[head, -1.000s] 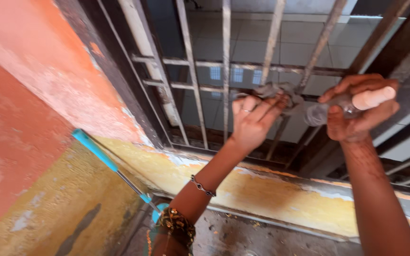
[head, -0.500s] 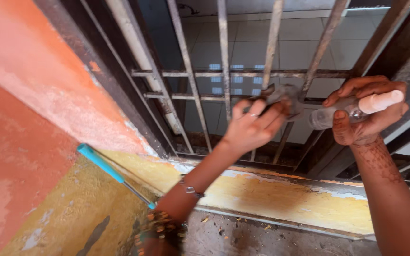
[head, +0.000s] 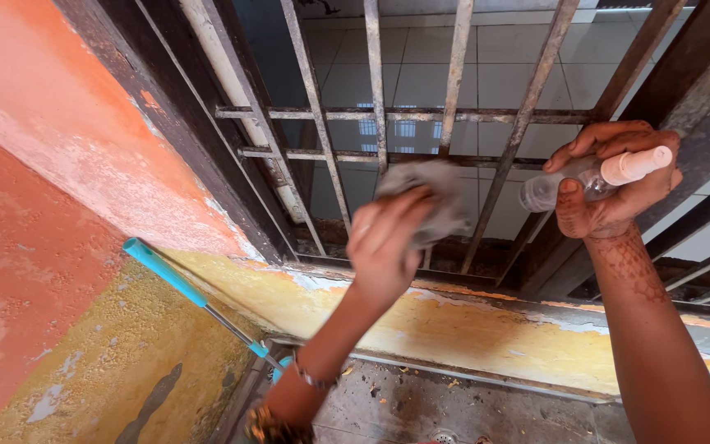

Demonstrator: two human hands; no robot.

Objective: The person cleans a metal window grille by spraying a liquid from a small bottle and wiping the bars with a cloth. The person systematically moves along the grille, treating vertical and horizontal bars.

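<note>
L hand (head: 384,247) is closed on a grey rag (head: 429,201), fingers wrapped over its lower edge, pressing it vs the upright bars of the rusty window grille (head: 375,90). Hand + rag are blurred, so exact finger contact can't be told. Rag sits just below the two horiz. crossbars, near mid-grille.

R hand (head: 610,193) is curled around a small clear spray bottle (head: 585,177), held roughly sideways w/ white cap toward the right; thumb underneath, fingers over the top. Bottle is just beside a slanted bar on the grille's right, apart from the rag.

Bracelet on L wrist, henna pattern on R forearm.

Below the grille: a sill (head: 486,329) w/ peeling yellow paint. Left: orange wall (head: 51,164). A stick w/ teal handle (head: 166,275) leans in the corner, lower end near the L forearm.
</note>
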